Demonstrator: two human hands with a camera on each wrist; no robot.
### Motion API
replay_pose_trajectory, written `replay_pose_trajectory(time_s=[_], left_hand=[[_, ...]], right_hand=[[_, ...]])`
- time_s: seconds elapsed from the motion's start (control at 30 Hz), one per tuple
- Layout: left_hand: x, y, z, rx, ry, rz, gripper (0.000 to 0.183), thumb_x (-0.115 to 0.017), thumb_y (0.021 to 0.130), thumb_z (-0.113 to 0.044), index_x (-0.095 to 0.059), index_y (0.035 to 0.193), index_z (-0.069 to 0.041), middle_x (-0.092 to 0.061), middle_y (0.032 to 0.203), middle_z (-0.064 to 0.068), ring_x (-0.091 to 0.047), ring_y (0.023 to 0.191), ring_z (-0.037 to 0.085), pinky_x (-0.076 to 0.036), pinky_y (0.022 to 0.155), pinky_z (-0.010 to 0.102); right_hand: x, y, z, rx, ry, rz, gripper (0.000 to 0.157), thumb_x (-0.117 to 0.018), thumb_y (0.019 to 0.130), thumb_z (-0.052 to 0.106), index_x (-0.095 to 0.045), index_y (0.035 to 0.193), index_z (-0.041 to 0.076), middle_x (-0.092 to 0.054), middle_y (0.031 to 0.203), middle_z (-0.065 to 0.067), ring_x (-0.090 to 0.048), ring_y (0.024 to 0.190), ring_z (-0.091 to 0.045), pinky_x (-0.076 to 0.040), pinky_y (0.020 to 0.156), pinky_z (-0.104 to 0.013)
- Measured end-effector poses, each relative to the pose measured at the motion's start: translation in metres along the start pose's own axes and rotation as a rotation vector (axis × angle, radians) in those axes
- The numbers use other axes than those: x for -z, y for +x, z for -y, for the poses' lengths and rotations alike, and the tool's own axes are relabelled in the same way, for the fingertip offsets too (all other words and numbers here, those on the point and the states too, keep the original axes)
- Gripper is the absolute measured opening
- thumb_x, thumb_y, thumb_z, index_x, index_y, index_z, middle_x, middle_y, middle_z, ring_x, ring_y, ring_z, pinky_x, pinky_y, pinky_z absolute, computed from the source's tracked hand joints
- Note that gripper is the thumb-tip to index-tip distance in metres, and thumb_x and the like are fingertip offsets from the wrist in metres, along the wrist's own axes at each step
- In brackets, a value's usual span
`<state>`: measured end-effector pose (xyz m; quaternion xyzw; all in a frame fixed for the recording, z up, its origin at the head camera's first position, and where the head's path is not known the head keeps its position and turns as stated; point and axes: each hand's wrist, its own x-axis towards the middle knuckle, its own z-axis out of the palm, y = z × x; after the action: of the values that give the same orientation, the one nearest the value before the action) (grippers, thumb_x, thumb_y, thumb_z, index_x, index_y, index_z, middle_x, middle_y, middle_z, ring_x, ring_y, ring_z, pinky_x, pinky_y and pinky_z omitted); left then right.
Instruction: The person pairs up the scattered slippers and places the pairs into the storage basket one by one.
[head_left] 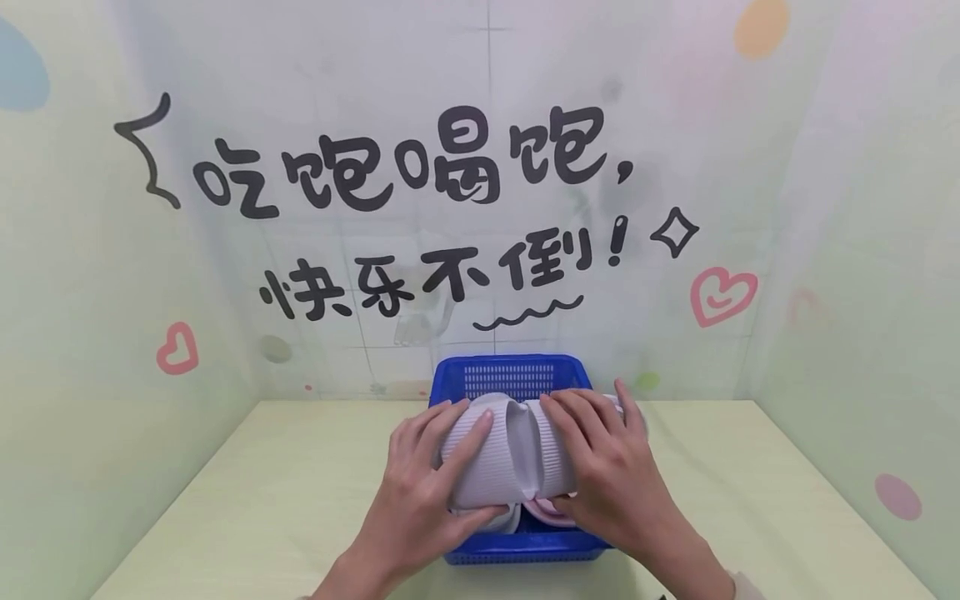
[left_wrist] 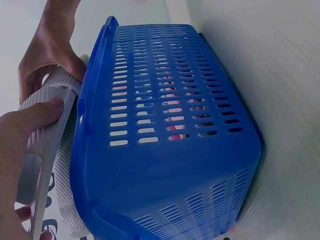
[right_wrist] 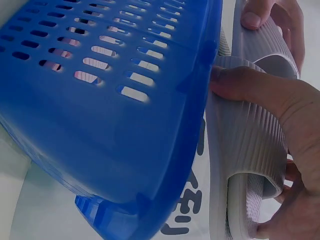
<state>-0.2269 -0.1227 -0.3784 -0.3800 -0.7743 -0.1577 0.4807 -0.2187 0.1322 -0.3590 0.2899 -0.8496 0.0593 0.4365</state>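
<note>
Two light grey slippers with ribbed straps are held above a blue plastic basket (head_left: 528,547). My left hand (head_left: 426,483) grips the left slipper (head_left: 486,467), thumb and fingers spread around its strap. The right slipper (head_left: 553,457) is in my right hand (head_left: 621,471), whose fingers curl over its strap. In the head view the two straps meet or nearly meet. The right wrist view shows the right slipper (right_wrist: 247,137) beside the basket's rim, its sole partly hidden by my hand. Something pink (head_left: 551,512) shows in the basket below.
Through the basket's slots, pink and white things (left_wrist: 175,120) are partly visible inside. The basket stands on a pale table (head_left: 315,500). Behind the table rises a wall (head_left: 360,367) with large dark lettering, and side panels enclose it left and right.
</note>
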Motion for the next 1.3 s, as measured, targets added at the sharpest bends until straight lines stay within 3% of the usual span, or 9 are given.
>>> replay_pose_trajectory(time_s=[0.47,0.77,0.87,1.0,1.1,1.23,1.3], left_hand=[[0.000,0.000,-0.001,-0.062,-0.010,-0.057,0.103,-0.097,0.056,-0.052,-0.061,0.144,-0.012,-0.059,0.142,0.019,-0.056,0.127,0.039,-0.045,0.098,0.059],[0.001,-0.002,-0.001,-0.059,0.016,-0.032,0.107,-0.098,0.053,-0.053,-0.060,0.145,-0.013,-0.059,0.143,0.018,-0.057,0.129,0.038,-0.047,0.099,0.060],[0.001,-0.002,0.000,-0.034,0.028,0.026,0.111,-0.095,0.056,-0.059,-0.055,0.150,-0.016,-0.055,0.149,0.016,-0.055,0.133,0.037,-0.047,0.104,0.061],[0.004,0.001,0.003,0.064,-0.016,0.087,0.113,-0.084,0.065,-0.074,-0.045,0.156,-0.019,-0.041,0.162,0.016,-0.048,0.142,0.038,-0.045,0.108,0.065],[0.010,0.003,0.013,0.181,-0.119,0.023,0.104,-0.069,0.079,-0.078,-0.043,0.157,-0.014,-0.041,0.161,0.018,-0.048,0.142,0.038,-0.046,0.106,0.065],[0.016,-0.001,0.035,0.393,-0.301,-0.073,0.069,-0.062,0.100,-0.048,-0.044,0.154,-0.009,-0.050,0.152,0.014,-0.055,0.134,0.033,-0.051,0.103,0.056],[0.012,-0.006,0.046,0.562,-0.392,-0.057,0.058,-0.062,0.102,-0.033,-0.046,0.153,-0.011,-0.053,0.150,0.011,-0.059,0.131,0.032,-0.053,0.102,0.053]], right_hand=[[0.000,-0.001,0.006,0.006,-0.005,-0.020,0.114,-0.100,0.043,0.057,-0.061,0.138,0.008,-0.064,0.132,-0.012,-0.058,0.122,-0.036,-0.039,0.109,-0.073],[-0.004,-0.001,0.005,0.031,0.010,-0.013,0.112,-0.098,0.045,0.061,-0.061,0.137,0.007,-0.066,0.128,-0.013,-0.059,0.118,-0.035,-0.043,0.104,-0.073],[-0.004,-0.001,-0.001,0.035,0.022,-0.010,0.111,-0.096,0.047,0.062,-0.061,0.137,0.007,-0.066,0.127,-0.012,-0.061,0.117,-0.035,-0.045,0.104,-0.071],[-0.004,-0.003,-0.009,0.008,0.053,0.010,0.110,-0.094,0.049,0.062,-0.061,0.138,0.007,-0.066,0.128,-0.012,-0.059,0.117,-0.034,-0.045,0.105,-0.064],[-0.003,-0.004,-0.014,-0.038,0.093,0.033,0.114,-0.096,0.047,0.059,-0.059,0.141,0.006,-0.065,0.129,-0.013,-0.058,0.117,-0.034,-0.047,0.103,-0.058],[-0.001,-0.005,-0.026,-0.123,0.132,0.071,0.118,-0.097,0.046,0.055,-0.055,0.144,0.005,-0.064,0.131,-0.015,-0.059,0.116,-0.033,-0.054,0.095,-0.055],[0.002,-0.006,-0.034,-0.151,0.143,0.073,0.118,-0.098,0.047,0.052,-0.053,0.144,0.004,-0.064,0.128,-0.015,-0.061,0.111,-0.032,-0.057,0.088,-0.053]])
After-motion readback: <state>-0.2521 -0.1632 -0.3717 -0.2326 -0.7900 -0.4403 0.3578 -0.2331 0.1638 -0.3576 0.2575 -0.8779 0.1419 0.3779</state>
